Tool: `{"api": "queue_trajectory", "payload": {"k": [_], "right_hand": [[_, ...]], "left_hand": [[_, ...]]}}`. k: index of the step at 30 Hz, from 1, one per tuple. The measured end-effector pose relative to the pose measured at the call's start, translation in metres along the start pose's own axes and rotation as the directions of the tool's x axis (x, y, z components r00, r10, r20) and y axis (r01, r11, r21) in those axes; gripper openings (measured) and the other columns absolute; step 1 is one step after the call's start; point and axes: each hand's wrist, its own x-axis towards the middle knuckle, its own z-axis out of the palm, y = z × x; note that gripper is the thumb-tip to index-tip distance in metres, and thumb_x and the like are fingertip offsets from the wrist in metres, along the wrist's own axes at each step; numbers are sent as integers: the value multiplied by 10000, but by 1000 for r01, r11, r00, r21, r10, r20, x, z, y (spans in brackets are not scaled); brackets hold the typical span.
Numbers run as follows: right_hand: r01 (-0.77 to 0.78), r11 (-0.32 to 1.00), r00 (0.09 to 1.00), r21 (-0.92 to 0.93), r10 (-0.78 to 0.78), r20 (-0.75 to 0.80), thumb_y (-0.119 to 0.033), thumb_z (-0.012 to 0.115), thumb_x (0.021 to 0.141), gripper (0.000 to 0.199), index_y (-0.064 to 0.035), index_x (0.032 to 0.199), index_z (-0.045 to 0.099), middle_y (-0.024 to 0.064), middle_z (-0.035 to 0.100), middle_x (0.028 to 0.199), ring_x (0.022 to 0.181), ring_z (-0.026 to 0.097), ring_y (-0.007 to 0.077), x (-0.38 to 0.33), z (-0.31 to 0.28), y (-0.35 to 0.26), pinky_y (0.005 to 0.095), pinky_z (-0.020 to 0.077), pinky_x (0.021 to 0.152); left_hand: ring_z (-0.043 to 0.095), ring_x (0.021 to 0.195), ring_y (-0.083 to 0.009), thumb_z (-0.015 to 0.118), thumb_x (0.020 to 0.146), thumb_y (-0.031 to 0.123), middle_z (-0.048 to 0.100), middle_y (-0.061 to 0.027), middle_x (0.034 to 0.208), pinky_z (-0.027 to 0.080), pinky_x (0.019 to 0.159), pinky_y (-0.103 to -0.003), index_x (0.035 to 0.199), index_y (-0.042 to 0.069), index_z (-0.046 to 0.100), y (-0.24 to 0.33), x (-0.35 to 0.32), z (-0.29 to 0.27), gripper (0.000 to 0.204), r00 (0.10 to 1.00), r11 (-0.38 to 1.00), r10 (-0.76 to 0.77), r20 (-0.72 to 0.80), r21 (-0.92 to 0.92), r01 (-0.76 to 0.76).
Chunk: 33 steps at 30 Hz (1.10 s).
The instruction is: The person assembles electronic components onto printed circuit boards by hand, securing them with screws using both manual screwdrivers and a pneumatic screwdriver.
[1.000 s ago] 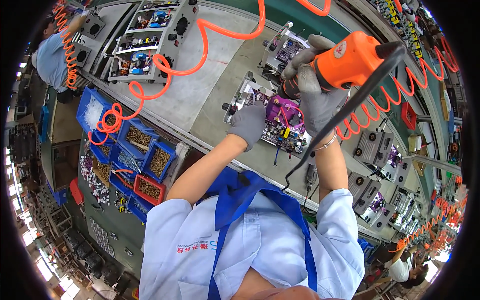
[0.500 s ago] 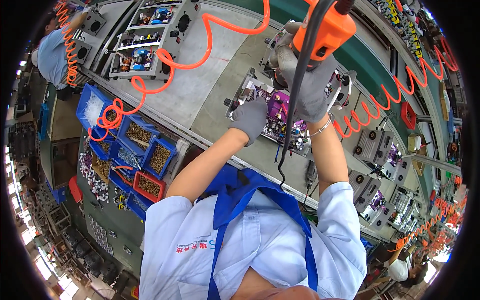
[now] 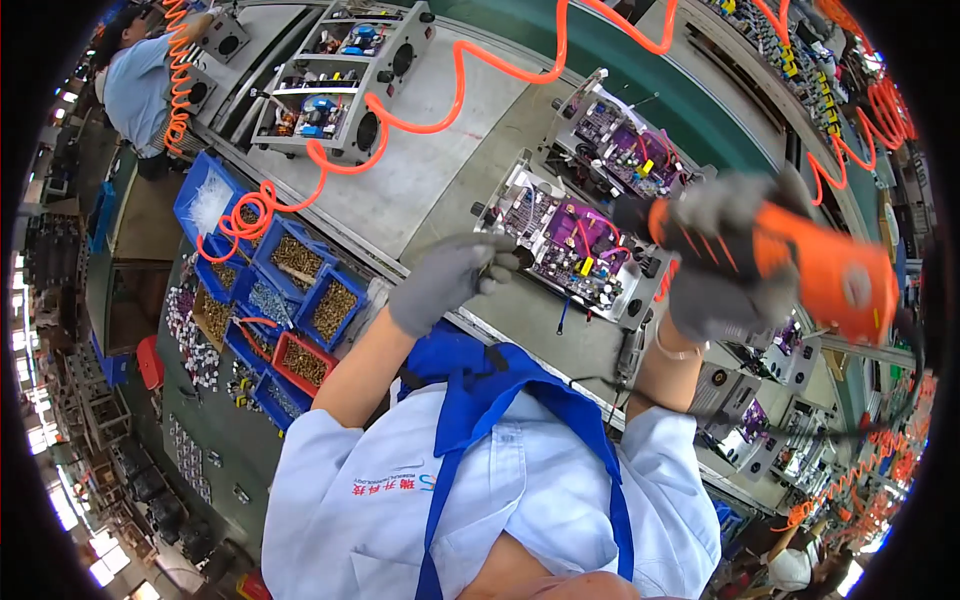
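Note:
My right hand [image 3: 732, 302], in a grey glove, grips an orange and black electric screwdriver [image 3: 842, 272], blurred by motion. The tool lies nearly level, its dark nose pointing left over the right end of the nearer open chassis [image 3: 632, 292]. Inside that chassis sits a purple circuit board [image 3: 582, 232] with red wires and a yellow part. At its left end is my left hand [image 3: 445, 282], also gloved, fingers bent together; what they hold, if anything, is too small to make out. A second open chassis [image 3: 625, 150] with a similar board stands just behind.
Blue bins [image 3: 335, 308] and a red bin [image 3: 303, 362] of small metal parts stand at the left. An orange coiled hose [image 3: 460, 90] crosses the bench. Stacked grey chassis [image 3: 372, 80] stand at the back left, near a person [image 3: 140, 85]. More grey units [image 3: 722, 395] are at the right.
My right hand has swung the screwdriver right and tipped it from upright to nearly level, uncovering the rear chassis. My left hand has drawn back left off the nearer chassis's board.

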Motion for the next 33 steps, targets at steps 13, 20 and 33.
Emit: {"api": "queue_trajectory", "payload": {"k": [13, 20, 33], "right_hand": [[-29, 978, 999, 207, 33, -15, -372, 657, 777, 643, -12, 1269, 453, -4, 403, 638, 453, 407, 100, -67, -23, -50, 261, 378, 406], [-42, 970, 999, 238, 46, -11, -378, 653, 773, 632, -19, 1255, 458, -9, 398, 632, 450, 404, 98, -70, -19, -47, 259, 380, 406], [-25, 974, 997, 225, 42, -70, -394, 652, 758, 617, -24, 1218, 472, -19, 382, 614, 431, 378, 86, -70, -22, -42, 248, 371, 386]], "left_hand": [[505, 639, -76, 604, 907, 284, 545, -10, 805, 424, 531, -158, 1046, 19, 567, -47, -12, 12, 301, 1000, 899, -29, 2, -437, 27], [483, 670, -71, 614, 895, 291, 505, -5, 842, 420, 517, -161, 1005, 47, 534, -65, -1, -5, 279, 990, 819, -108, 90, -556, 140], [447, 703, -62, 630, 887, 303, 467, 16, 817, 411, 556, -154, 1028, 46, 527, -56, -2, 9, 311, 995, 857, -8, 103, -513, 60]]}}
